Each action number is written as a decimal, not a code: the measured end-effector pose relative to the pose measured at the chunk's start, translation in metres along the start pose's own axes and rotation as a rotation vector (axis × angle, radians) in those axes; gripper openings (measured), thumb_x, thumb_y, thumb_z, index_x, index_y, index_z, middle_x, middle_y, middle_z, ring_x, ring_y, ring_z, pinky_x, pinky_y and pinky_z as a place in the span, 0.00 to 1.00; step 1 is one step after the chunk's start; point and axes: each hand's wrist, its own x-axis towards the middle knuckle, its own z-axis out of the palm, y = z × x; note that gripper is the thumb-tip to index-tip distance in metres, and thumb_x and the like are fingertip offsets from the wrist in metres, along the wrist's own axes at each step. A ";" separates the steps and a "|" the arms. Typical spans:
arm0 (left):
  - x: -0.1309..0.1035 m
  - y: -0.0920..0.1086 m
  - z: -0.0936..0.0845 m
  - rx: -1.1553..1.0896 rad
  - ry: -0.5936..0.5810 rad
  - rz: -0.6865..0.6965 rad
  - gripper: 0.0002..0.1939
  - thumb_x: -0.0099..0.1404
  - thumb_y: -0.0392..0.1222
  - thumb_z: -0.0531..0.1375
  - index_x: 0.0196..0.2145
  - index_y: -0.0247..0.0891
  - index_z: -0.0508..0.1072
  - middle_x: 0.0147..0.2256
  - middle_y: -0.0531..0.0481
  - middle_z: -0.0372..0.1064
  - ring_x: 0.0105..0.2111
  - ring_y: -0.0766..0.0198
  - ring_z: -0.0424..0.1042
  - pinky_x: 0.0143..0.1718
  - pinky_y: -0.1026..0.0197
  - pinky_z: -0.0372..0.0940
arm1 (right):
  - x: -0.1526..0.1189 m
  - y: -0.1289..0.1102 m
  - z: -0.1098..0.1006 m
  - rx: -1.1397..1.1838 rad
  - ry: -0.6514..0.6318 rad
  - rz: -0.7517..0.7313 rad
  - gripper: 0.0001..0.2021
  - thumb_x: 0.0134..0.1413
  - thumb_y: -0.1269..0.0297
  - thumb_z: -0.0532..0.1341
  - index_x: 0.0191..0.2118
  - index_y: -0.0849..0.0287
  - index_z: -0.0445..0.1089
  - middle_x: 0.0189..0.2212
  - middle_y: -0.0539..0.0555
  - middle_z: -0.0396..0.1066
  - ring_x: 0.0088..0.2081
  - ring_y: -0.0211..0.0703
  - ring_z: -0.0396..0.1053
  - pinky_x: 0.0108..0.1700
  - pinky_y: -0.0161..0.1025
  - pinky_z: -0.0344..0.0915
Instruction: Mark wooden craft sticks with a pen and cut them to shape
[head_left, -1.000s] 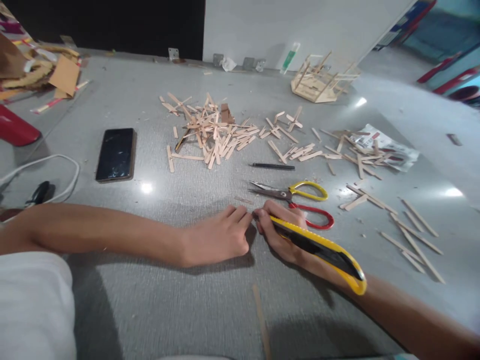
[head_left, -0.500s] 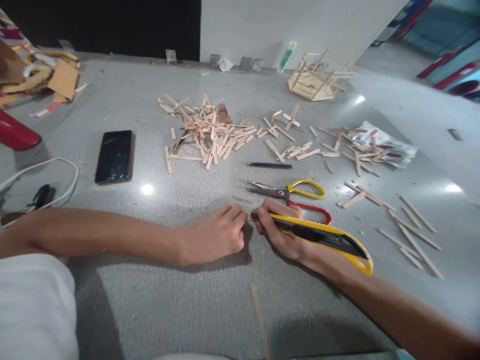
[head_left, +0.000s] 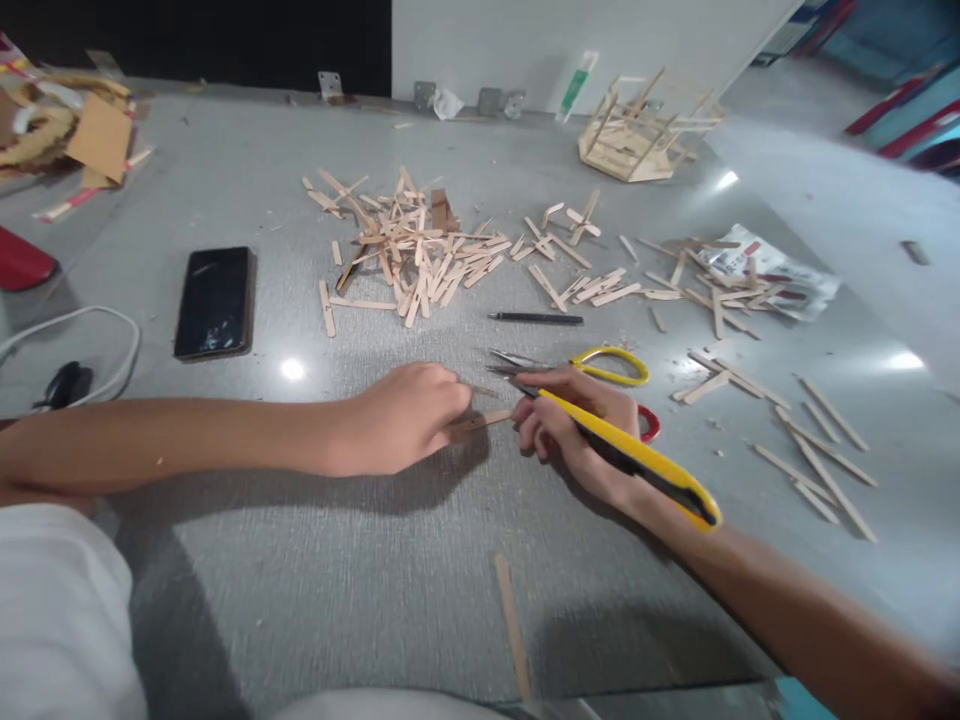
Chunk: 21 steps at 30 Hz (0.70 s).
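A small wooden craft stick [head_left: 486,419] pokes out from the closed fingers of my left hand [head_left: 405,415], pointing right. My right hand [head_left: 574,425] is closed around a yellow and black utility knife [head_left: 630,450]. The knife's front end is just above the stick's free end; its blade is hard to make out. Partly under my right hand lie scissors [head_left: 577,362] with one yellow and one red handle loop. Another thin wood piece [head_left: 480,390] shows beside my left fingertips. A longer stick [head_left: 511,620] lies flat near the table's front edge.
Behind my hands are a black pen [head_left: 536,319] and a heap of cut sticks [head_left: 420,255]. More sticks [head_left: 821,450] lie to the right. A phone [head_left: 215,302] and a white cable [head_left: 112,312] are leftward. A stick-built frame [head_left: 630,150] stands at the back.
My hands have moved apart, the left one shifting left and slightly away from me. The stick between them now shows. The knife has rolled in my right hand, and the view has shifted slightly.
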 end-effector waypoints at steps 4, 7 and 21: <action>0.007 -0.008 -0.003 -0.074 -0.002 0.063 0.11 0.70 0.29 0.60 0.31 0.36 0.78 0.29 0.50 0.71 0.32 0.61 0.72 0.36 0.58 0.64 | 0.000 -0.007 -0.004 0.016 -0.022 0.043 0.16 0.69 0.46 0.63 0.42 0.55 0.75 0.24 0.51 0.77 0.18 0.41 0.73 0.18 0.37 0.66; 0.010 -0.009 -0.002 -0.041 0.029 0.153 0.13 0.71 0.27 0.57 0.35 0.37 0.80 0.34 0.48 0.73 0.36 0.60 0.72 0.42 0.56 0.65 | -0.001 -0.007 -0.007 -0.124 -0.016 -0.072 0.15 0.70 0.47 0.62 0.39 0.52 0.78 0.21 0.51 0.76 0.18 0.42 0.73 0.20 0.39 0.68; -0.021 0.032 0.036 0.659 0.150 0.058 0.19 0.75 0.28 0.56 0.60 0.25 0.74 0.62 0.34 0.72 0.64 0.42 0.67 0.60 0.45 0.62 | -0.004 -0.012 -0.004 -0.234 -0.015 -0.155 0.07 0.69 0.62 0.62 0.41 0.55 0.78 0.20 0.47 0.74 0.17 0.37 0.71 0.23 0.36 0.67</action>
